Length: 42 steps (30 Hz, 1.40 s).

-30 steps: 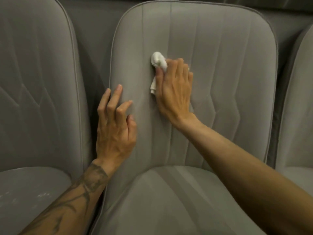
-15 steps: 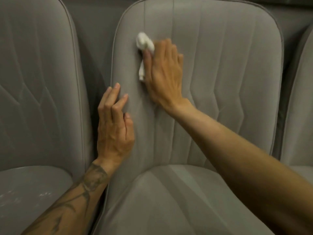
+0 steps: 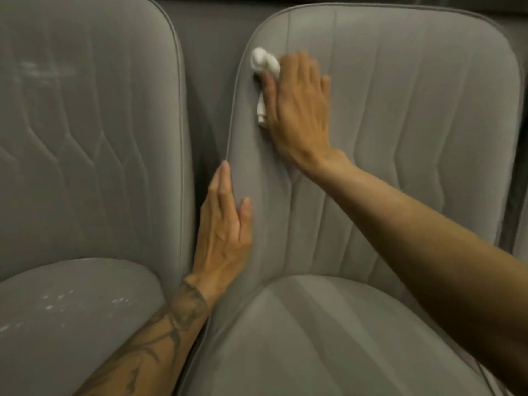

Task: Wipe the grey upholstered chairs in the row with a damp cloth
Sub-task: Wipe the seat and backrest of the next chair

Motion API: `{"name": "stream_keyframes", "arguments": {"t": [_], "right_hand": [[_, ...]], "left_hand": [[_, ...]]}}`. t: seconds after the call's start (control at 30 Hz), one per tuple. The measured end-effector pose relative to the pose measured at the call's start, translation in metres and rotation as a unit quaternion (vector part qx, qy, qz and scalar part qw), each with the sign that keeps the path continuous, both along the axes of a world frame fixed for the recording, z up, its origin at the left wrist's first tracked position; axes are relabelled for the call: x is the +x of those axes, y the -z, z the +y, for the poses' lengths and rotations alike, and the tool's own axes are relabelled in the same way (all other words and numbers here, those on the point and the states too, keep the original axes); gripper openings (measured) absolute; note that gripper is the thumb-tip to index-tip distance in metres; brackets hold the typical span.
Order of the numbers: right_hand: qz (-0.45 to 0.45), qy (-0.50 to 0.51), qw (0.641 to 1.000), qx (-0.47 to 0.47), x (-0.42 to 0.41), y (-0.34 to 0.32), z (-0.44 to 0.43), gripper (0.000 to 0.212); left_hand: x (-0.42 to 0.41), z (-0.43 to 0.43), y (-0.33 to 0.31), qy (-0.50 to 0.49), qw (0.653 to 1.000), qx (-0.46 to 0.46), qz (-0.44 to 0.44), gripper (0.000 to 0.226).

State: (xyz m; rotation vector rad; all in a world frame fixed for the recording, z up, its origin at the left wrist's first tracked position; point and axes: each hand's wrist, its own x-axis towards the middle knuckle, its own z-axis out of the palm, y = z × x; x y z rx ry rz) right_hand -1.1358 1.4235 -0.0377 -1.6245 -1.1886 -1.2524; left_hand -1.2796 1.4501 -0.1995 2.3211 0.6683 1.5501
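A grey upholstered chair [image 3: 414,138] fills the middle of the view, its stitched backrest facing me. My right hand [image 3: 297,110] presses a crumpled white cloth [image 3: 264,65] against the backrest's upper left part, near the piped edge; most of the cloth is hidden under the palm. My left hand [image 3: 224,232] lies flat along the backrest's left edge lower down, fingers together and pointing up, holding nothing. The tattooed left forearm enters from the bottom left.
A second grey chair [image 3: 85,138] stands close on the left, with pale smudges on its backrest and whitish specks on its seat [image 3: 71,310]. A narrow dark gap separates the two backrests. A sliver of a third chair [image 3: 521,238] shows at the right border.
My right hand has slid the cloth up and to the left across the backrest, toward its edge. My left hand has flattened, its fingers now straight along the chair's side.
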Motion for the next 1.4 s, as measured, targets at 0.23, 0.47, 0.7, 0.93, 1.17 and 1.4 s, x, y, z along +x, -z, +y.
{"name": "stream_keyframes", "arguments": {"t": [0.23,0.47,0.7,0.93,1.17,1.4], "right_hand": [[0.029,-0.128,0.985,-0.112,-0.052,0.109,-0.032,0.029],[-0.059,-0.167,0.951,-0.253,-0.065,0.183,-0.068,0.026],[0.114,-0.078,0.988,-0.065,-0.042,0.107,-0.037,0.025],[0.130,-0.238,0.905,-0.326,-0.081,0.215,-0.096,0.032],[0.105,-0.142,0.891,-0.418,-0.064,0.217,-0.110,0.032],[0.143,-0.254,0.849,-0.441,-0.114,0.233,-0.131,0.020]], "left_hand": [[-0.045,-0.032,0.042,-0.032,0.990,-0.073,0.113,0.068],[-0.068,-0.057,0.067,-0.004,0.965,-0.214,0.153,0.064],[-0.075,-0.061,0.070,-0.017,0.974,-0.187,0.129,0.090],[-0.084,-0.057,0.072,0.075,0.950,-0.268,0.139,0.086],[-0.094,-0.060,0.073,0.086,0.943,-0.250,0.203,0.098],[-0.115,-0.084,0.072,0.100,0.928,-0.279,0.224,0.074]]}}
